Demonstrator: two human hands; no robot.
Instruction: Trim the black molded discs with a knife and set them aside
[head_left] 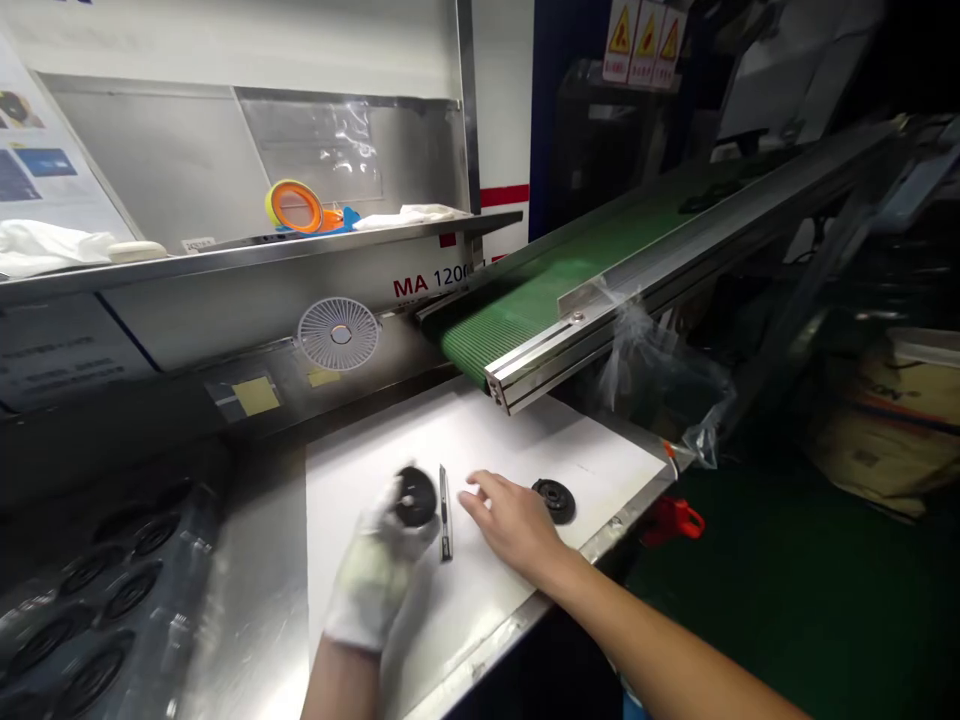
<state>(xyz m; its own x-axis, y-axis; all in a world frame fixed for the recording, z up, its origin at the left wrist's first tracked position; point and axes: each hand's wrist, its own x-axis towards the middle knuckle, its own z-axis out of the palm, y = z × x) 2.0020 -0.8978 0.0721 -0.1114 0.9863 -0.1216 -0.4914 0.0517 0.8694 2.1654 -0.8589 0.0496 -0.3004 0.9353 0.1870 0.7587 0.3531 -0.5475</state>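
Head view, looking down over both hands: the gloved left hand closes a narrow grip on a black round disc, carried at the top of the hand with its face tilted up toward the camera. Motion blur softens the white fabric fingers, so exactly where they sit on the rim is hard to tell. The bare right hand is open and palm down, its fingers spread and pointing left, with nothing in its grip.

Between the two hands, a slim utility knife lies on a white sheet. Its long axis runs almost straight away from the wearer, from the sheet's near side toward its far side. The left hand is the nearer, with the disc and glove just beside the knife, while the right fingertips stop a little farther off to its right.

A second black disc, flanged with a central hole, lies flat just past the right hand, toward the right edge of the desk. The sheet covers much of this stainless-steel desk. Beyond the far edge ends a green belt conveyor, and along the left edge sits a clear plastic tray of black discs.
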